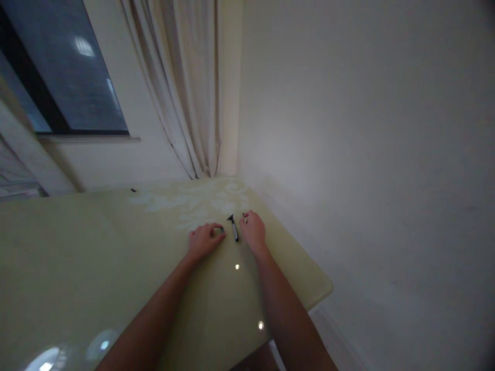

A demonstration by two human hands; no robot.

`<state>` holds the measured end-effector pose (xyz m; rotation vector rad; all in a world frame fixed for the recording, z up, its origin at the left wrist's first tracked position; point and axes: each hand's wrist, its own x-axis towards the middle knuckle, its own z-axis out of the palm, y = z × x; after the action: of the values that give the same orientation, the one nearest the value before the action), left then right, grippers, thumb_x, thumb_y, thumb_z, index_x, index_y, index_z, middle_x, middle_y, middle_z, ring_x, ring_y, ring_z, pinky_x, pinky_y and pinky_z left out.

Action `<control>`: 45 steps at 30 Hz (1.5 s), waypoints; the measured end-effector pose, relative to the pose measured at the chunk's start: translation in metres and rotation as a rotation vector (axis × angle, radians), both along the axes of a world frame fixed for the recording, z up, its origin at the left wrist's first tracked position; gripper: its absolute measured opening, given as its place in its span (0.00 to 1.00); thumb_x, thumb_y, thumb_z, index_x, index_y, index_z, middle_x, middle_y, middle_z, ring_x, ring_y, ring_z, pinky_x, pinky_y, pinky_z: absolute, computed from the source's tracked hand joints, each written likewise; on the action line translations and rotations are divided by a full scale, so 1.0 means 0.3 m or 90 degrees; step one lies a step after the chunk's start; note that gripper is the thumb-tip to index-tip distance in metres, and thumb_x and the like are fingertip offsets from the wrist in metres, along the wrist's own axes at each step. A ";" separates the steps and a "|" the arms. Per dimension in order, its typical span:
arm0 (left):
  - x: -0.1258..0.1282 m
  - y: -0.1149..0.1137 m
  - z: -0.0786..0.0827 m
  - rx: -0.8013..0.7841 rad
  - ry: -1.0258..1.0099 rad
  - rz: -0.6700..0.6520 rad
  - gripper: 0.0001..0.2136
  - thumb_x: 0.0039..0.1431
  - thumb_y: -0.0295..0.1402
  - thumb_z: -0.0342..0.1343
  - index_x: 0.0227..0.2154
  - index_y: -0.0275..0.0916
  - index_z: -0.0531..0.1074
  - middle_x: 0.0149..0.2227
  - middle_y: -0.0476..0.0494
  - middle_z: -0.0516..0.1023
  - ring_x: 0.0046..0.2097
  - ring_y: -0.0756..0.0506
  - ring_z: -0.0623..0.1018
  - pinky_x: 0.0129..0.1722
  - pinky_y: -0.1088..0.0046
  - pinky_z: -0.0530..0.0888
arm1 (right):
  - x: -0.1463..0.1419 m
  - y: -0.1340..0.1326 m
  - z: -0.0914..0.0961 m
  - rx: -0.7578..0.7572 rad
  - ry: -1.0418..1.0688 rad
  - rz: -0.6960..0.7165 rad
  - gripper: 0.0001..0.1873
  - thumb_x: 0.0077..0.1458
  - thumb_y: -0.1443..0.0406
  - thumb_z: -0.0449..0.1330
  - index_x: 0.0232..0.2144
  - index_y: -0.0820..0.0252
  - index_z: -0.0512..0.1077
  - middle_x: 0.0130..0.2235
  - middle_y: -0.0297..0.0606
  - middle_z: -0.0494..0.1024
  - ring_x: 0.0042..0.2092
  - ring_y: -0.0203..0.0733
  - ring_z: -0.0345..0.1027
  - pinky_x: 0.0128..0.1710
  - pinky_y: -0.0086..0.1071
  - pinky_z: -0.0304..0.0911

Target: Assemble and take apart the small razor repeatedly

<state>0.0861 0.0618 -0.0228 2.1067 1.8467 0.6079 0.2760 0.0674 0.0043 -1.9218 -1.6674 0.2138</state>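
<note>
A razor [233, 228] with a grey and black handle lies on the table, its head towards the far side. It is between my two hands and apart from both. My left hand [204, 240] rests at its left, thumb and forefinger pinching a small dark flat piece [222, 230] that is too small to identify. At the razor's right, my right hand [253, 230] is closed with its fingertips together. A tiny dark spot shows at those fingertips, and I cannot make out what it is.
The glossy pale yellow table [96, 247] has a white floral pattern and reflects lights. A small black piece [133, 190] lies near its far edge. A white wall [348, 129] borders the right side; a curtain [193, 93] and a window [77, 62] are behind.
</note>
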 end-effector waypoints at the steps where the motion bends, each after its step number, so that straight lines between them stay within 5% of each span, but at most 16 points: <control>1: -0.002 -0.001 0.000 0.001 -0.005 -0.002 0.18 0.61 0.47 0.57 0.50 0.48 0.79 0.42 0.43 0.82 0.49 0.37 0.78 0.51 0.59 0.67 | -0.010 -0.001 -0.002 0.004 -0.005 0.009 0.11 0.65 0.64 0.57 0.47 0.61 0.74 0.45 0.44 0.80 0.45 0.43 0.73 0.44 0.31 0.62; 5: -0.056 -0.023 -0.004 0.010 -0.040 -0.054 0.18 0.60 0.45 0.58 0.48 0.42 0.79 0.41 0.42 0.81 0.44 0.41 0.79 0.46 0.66 0.72 | -0.045 -0.004 -0.019 -0.007 -0.039 0.042 0.10 0.66 0.64 0.58 0.46 0.61 0.74 0.47 0.45 0.79 0.47 0.44 0.73 0.44 0.31 0.63; 9: -0.233 -0.084 -0.017 0.051 -0.030 -0.115 0.19 0.60 0.46 0.56 0.47 0.41 0.79 0.41 0.40 0.81 0.44 0.40 0.79 0.46 0.66 0.73 | -0.067 -0.007 -0.033 -0.043 -0.082 0.070 0.10 0.66 0.64 0.58 0.47 0.61 0.75 0.48 0.48 0.79 0.48 0.46 0.74 0.45 0.32 0.63; 13: -0.447 -0.157 -0.031 0.040 -0.002 -0.010 0.22 0.60 0.50 0.53 0.46 0.42 0.80 0.42 0.40 0.81 0.44 0.39 0.80 0.47 0.65 0.74 | -0.082 -0.005 -0.047 -0.062 -0.107 0.101 0.10 0.65 0.65 0.59 0.47 0.61 0.75 0.49 0.48 0.79 0.49 0.47 0.74 0.46 0.33 0.64; 16: -0.531 -0.184 -0.033 0.013 0.005 0.089 0.24 0.59 0.52 0.52 0.48 0.42 0.79 0.43 0.40 0.82 0.45 0.38 0.80 0.47 0.64 0.74 | -0.106 -0.009 -0.058 -0.068 -0.113 0.159 0.09 0.65 0.66 0.59 0.46 0.61 0.75 0.48 0.47 0.79 0.48 0.46 0.74 0.47 0.32 0.63; 25: -0.563 -0.177 0.012 -0.025 0.077 0.186 0.22 0.61 0.48 0.51 0.51 0.45 0.79 0.47 0.38 0.82 0.51 0.33 0.78 0.51 0.53 0.70 | -0.314 -0.069 -0.076 -0.029 -0.102 0.328 0.11 0.62 0.67 0.58 0.47 0.60 0.73 0.47 0.45 0.80 0.48 0.46 0.73 0.47 0.33 0.63; 37: -0.641 -0.195 0.050 -0.084 0.033 0.217 0.23 0.59 0.50 0.54 0.52 0.46 0.80 0.42 0.40 0.85 0.48 0.33 0.81 0.49 0.53 0.72 | -0.714 -0.083 -0.042 -0.083 -0.036 0.369 0.17 0.62 0.57 0.64 0.50 0.59 0.72 0.49 0.47 0.79 0.48 0.49 0.75 0.44 0.36 0.67; 41: -0.670 -0.193 0.040 -0.081 0.016 0.230 0.23 0.59 0.50 0.54 0.52 0.47 0.79 0.42 0.41 0.85 0.48 0.33 0.81 0.49 0.53 0.72 | -0.668 -0.036 -0.028 -0.096 -0.007 0.387 0.25 0.60 0.49 0.66 0.50 0.59 0.73 0.46 0.46 0.80 0.48 0.50 0.75 0.44 0.35 0.66; 45: -0.718 -0.178 0.015 -0.085 0.012 0.239 0.20 0.57 0.48 0.56 0.49 0.47 0.80 0.42 0.42 0.85 0.46 0.33 0.82 0.47 0.54 0.74 | -0.423 0.005 0.028 -0.055 -0.051 0.277 0.16 0.64 0.55 0.64 0.48 0.59 0.75 0.44 0.44 0.80 0.48 0.46 0.73 0.47 0.34 0.64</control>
<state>-0.1294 0.0083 -0.0182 1.6990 2.2471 0.5264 0.1492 0.0689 0.0126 -1.6210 -2.1497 0.3855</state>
